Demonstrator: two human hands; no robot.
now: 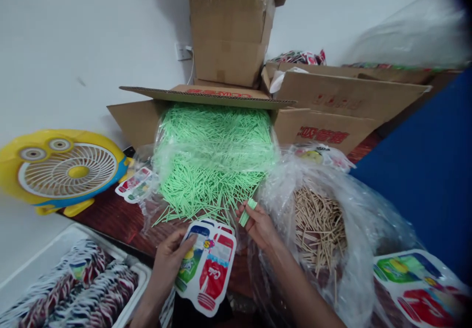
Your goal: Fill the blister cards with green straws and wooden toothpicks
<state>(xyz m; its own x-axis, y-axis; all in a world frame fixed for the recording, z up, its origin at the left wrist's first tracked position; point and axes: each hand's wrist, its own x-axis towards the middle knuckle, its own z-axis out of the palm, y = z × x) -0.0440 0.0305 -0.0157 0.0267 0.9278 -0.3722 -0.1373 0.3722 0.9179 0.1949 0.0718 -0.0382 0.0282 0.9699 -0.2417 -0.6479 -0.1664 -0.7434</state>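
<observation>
My left hand (pixel 168 259) grips a flat printed packet (pixel 206 269) shaped like drink bottles, green, blue and red, held upright near the table's front. My right hand (pixel 258 224) pinches a small bundle of green sticks (pixel 248 211) just right of the packet. Right behind both hands a large heap of green sticks (pixel 212 161) spills out of a clear plastic bag lying in an opened cardboard box (pixel 143 116).
A clear bag of tan wooden sticks (pixel 317 224) sits at the right. A yellow cartoon desk fan (pixel 59 170) stands at left. White trays of filled packets (pixel 84 283) lie at lower left. More printed packets (pixel 416 283) lie lower right. Cardboard boxes (pixel 230 38) are stacked behind.
</observation>
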